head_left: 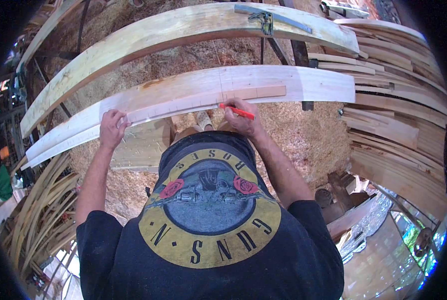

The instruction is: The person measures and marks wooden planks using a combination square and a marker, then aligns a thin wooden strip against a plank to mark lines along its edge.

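Note:
A pale, sawn wooden plank (313,82) lies crosswise in front of me. Along its near part runs a thin wooden strip (263,92) with several short marks across it. My left hand (113,127) is at the near edge, fingers bent over the strip and pressing it to the plank. In my right hand (240,119) is a red pencil (242,112), its tip touching or very close to the strip's near edge. Whether it is a carpenter's pencil or a marker is too small to tell.
Beyond the plank lies a thicker curved timber (183,30), with a sliding bevel or square (267,22) on it. Stacked boards (388,125) stand at the right, curved offcuts (38,205) at the left. Wood shavings (303,140) cover the ground.

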